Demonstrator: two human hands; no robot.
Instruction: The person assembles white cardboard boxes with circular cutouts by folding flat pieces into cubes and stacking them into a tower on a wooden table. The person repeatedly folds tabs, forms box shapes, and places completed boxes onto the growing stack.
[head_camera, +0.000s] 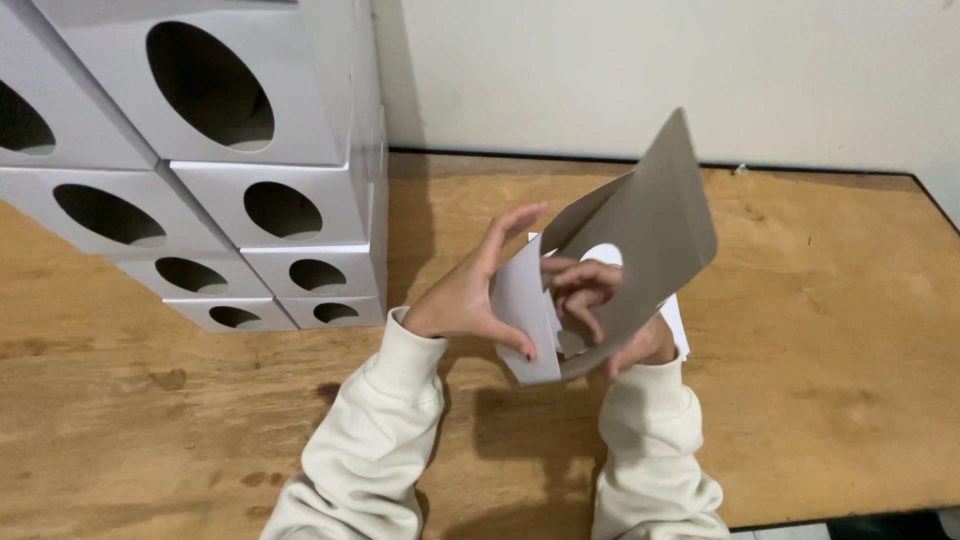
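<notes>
the fingers (515, 225) of the left hand (470, 295) are spreading along the white side panel of a flat carton blank (640, 235), thumb tucking under its lower edge, so the hand is pressing and steadying the panel rather than closing round it. the right hand (600, 300) is curling its fingers through the oval cutout in the blank, pinching the card there, while the grey inner face is tilting up and away above the wooden table (830, 330). the blank is sitting between both hands, just above the table's middle, partly opened. to the left, a stack of finished white boxes (260, 200) with oval holes is leaning against the wall, well apart from the hands. judging from this, the step in hand is opening the flat blank into a box shape. the next move seems to call for squaring the panels with a firm hold on the crease, without bending the card at the cutout.
</notes>
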